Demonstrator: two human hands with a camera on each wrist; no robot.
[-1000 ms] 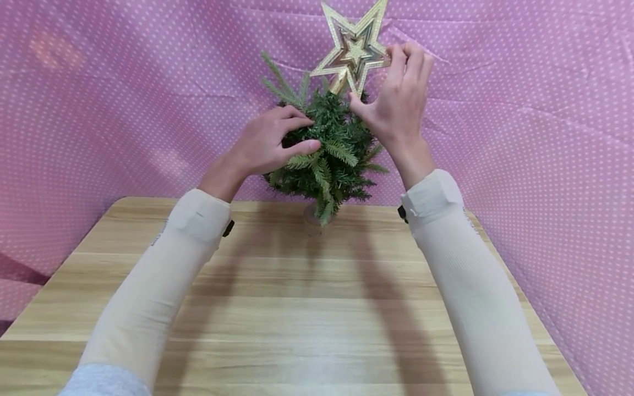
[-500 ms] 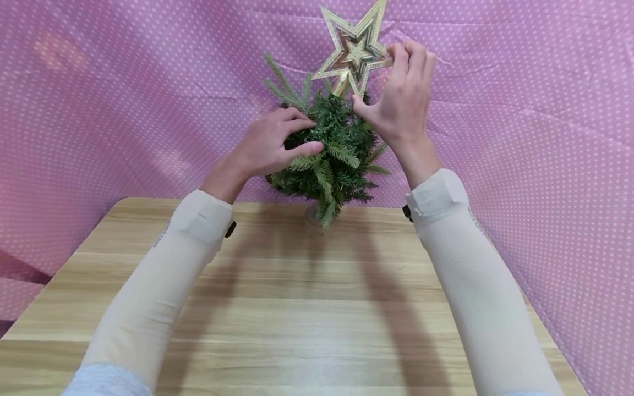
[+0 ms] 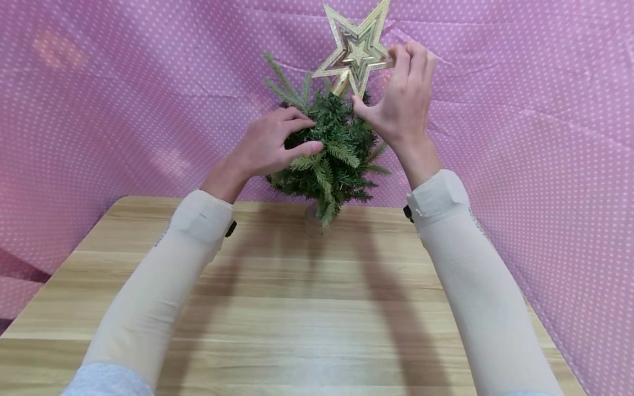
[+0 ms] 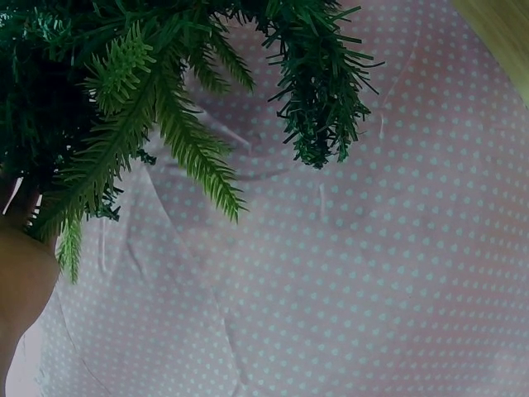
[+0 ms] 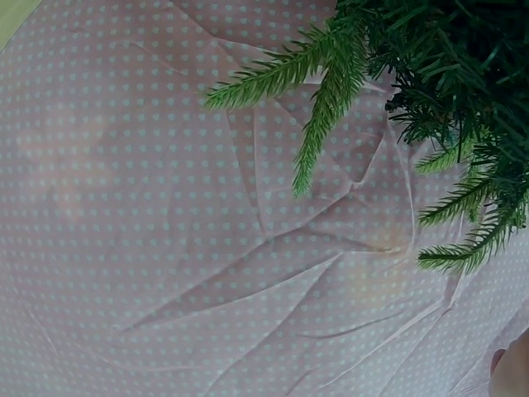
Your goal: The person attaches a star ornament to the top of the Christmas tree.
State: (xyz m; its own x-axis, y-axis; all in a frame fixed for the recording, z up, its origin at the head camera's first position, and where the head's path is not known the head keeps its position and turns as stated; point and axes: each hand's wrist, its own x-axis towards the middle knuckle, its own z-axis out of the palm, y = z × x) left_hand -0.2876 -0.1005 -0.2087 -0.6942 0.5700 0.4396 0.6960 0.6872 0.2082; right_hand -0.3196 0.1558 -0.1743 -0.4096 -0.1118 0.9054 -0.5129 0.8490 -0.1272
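Note:
A small green artificial Christmas tree (image 3: 342,151) stands at the far side of the table, paler sprigs sticking out of it. Above its top is a gold star tree topper (image 3: 358,50), leaning right, its gold stem base (image 3: 340,83) reaching down to the uppermost branches. My right hand (image 3: 403,96) holds the star at its right side, fingers at the right point and thumb by the lower one. With thumb in front and fingers among the needles, my left hand (image 3: 269,140) grips the tree's upper left side. Both wrist views show mostly branches (image 4: 318,91), with a bit of hand at the edge.
The tree's clear, round base (image 3: 317,223) rests near the back edge of the wooden table (image 3: 317,308). Pink dotted cloth (image 3: 163,82) hangs close behind the tree and along both sides.
The star has shifted slightly right and turned a little in my right hand. Both hands and the tree sit marginally further right in the head view; both holds are the same.

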